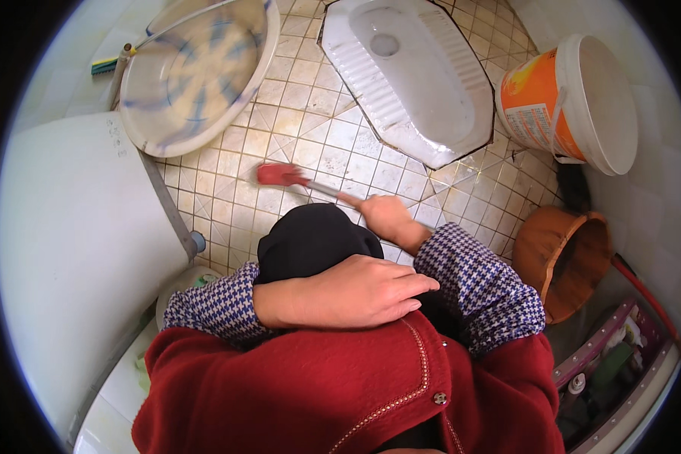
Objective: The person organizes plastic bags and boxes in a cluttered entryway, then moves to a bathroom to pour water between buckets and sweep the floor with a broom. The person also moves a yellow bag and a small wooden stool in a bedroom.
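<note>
My right hand (390, 221) grips the handle of a small red scrubbing brush (278, 175), which reaches to the left over the tiled floor (312, 142). The brush head is blurred, and I cannot tell whether it touches the tiles. Across my lap lies my left hand (346, 292), palm down and with nothing in it, its fingers loosely spread. It rests by my black-clad knee (318, 238).
A white squat toilet (471, 130) is set into the floor ahead. Upper left leans a large plastic basin (147, 127). On the right are a white-and-orange bucket (530, 113), a brown tub (530, 249) and a purple-edged rack (596, 340). A white panel (85, 215) stands left.
</note>
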The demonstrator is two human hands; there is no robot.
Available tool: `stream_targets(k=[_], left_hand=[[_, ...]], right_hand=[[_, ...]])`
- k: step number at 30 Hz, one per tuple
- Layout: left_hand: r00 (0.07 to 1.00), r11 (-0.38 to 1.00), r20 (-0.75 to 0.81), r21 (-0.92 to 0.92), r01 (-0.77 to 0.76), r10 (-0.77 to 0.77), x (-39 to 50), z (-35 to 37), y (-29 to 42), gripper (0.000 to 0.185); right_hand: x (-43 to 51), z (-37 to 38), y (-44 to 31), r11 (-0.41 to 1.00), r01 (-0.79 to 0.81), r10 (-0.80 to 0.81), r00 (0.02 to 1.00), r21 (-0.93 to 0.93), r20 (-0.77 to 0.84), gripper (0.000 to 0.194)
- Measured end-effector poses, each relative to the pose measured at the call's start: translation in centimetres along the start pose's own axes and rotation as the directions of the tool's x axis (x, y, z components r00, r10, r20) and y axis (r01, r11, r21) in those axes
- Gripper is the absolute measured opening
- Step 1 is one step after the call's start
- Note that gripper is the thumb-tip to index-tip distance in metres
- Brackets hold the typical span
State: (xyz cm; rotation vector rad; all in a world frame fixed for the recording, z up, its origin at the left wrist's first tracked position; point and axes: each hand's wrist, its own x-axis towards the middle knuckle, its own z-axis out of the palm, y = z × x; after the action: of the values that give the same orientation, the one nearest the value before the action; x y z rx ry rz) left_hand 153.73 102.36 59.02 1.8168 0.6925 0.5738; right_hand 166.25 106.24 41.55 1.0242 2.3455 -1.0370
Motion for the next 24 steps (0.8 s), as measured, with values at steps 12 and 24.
stream_targets(k=[12,24], left_hand=[[0.999,0.996,0.02,-0.088,0.032,-0.031,0.5,-1.5,-1.2,0.028],[0.92,0.905,0.237,-0.22,0.364,-0.312,3.2,-1.1,0.8,0.026]], right_hand=[[-3.1,-4.2,2.0,0.993,-0.113,0.116,0.988,0.027,-0.099,0.048],[-13.9,-5.8,16.9,0.789,-0.193,0.558,0.623,0.583,-0.548,0.042]])
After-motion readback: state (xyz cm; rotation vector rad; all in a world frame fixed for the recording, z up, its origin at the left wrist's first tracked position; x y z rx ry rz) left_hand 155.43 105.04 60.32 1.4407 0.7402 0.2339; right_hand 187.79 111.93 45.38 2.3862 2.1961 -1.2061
